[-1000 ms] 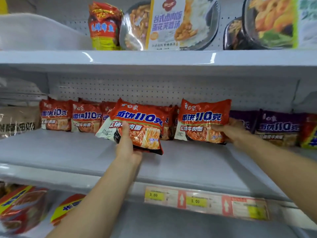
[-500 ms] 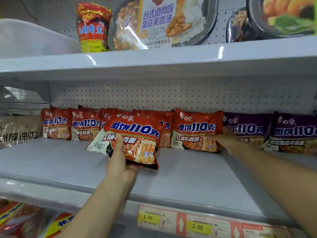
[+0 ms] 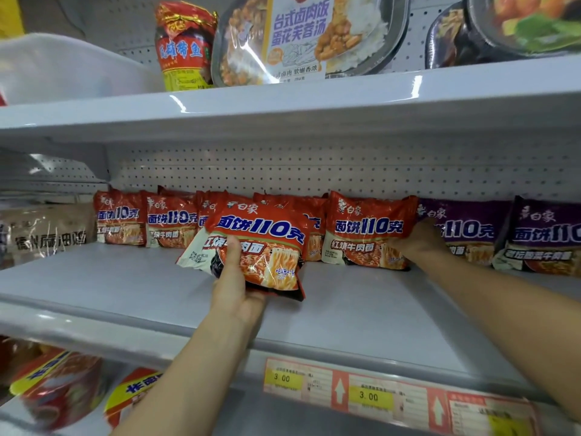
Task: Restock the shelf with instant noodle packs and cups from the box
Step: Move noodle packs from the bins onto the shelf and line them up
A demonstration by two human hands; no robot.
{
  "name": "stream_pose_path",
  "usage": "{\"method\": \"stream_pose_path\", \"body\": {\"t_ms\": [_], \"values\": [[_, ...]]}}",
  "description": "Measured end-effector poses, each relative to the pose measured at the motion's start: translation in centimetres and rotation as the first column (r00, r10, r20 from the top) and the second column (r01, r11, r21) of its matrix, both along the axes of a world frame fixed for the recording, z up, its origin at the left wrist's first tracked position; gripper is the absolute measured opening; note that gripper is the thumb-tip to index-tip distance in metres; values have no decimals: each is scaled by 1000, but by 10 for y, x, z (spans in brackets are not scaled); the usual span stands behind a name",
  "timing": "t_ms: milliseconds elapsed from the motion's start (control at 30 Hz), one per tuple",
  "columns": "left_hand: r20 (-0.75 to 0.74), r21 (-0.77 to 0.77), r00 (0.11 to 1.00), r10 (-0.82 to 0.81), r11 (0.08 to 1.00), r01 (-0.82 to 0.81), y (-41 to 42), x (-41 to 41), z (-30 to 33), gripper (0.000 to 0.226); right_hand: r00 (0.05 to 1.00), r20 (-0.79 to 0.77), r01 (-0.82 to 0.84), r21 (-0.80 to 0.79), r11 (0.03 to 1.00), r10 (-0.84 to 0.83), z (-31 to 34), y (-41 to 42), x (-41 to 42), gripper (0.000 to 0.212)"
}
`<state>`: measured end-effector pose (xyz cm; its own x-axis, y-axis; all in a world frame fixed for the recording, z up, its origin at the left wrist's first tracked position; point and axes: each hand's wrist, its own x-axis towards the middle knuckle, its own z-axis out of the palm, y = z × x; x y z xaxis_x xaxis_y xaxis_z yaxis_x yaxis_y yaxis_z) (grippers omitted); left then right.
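Note:
My left hand [image 3: 234,289] grips a red instant noodle pack [image 3: 261,243] from below, thumb across its front, and holds it tilted just above the middle shelf [image 3: 345,313]. A second white-backed pack [image 3: 195,253] peeks out behind it. My right hand [image 3: 419,240] holds the right edge of another red noodle pack [image 3: 364,231] that stands upright at the back of the shelf. More red packs [image 3: 147,220] stand in a row at the back left. The box is not in view.
Purple noodle packs [image 3: 509,231] stand to the right of my right hand. A brown pack [image 3: 47,231] lies at the far left. The upper shelf carries ready-meal trays [image 3: 301,39] and a red pouch [image 3: 184,45]. Price tags [image 3: 371,394] line the shelf edge; red packs [image 3: 63,385] lie below.
The camera has shifted, so the shelf sits lower in view. My right hand has set its red pack back upright in the row. My left hand still holds its pack at about the same spot.

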<state>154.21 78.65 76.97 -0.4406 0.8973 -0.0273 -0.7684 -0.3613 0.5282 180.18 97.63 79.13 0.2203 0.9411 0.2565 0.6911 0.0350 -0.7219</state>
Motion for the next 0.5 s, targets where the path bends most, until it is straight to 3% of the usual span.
{"method": "stream_pose_path", "body": {"t_ms": [67, 133, 200, 233, 300, 367, 500], "values": [[3, -8, 1000, -10, 1000, 10, -2, 3, -1, 52, 999, 32, 29, 45, 999, -30, 3, -7, 0, 105], [16, -9, 1000, -13, 1000, 13, -4, 6, -2, 50, 999, 40, -32, 164, 986, 26, 9, -21, -9, 76], [22, -6, 1000, -10, 1000, 10, -4, 9, -4, 51, 967, -116, -206, 176, 963, 228, 15, -46, -24, 41], [23, -3, 1000, -6, 1000, 6, -5, 9, -6, 53, 905, -233, -345, 85, 935, 355, 16, -64, -35, 36], [26, -4, 999, -24, 1000, 24, -2, 13, -7, 64, 750, -396, -609, -104, 786, 529, 18, -95, -54, 45], [32, 8, 998, -48, 999, 48, -1, 16, -7, 74, 645, -454, -736, -150, 660, 615, 16, -115, -72, 61], [3, 39, 997, -76, 996, 76, -5, 11, -7, 76, 561, -536, -774, -70, 630, 631, 13, -136, -104, 64]]}}
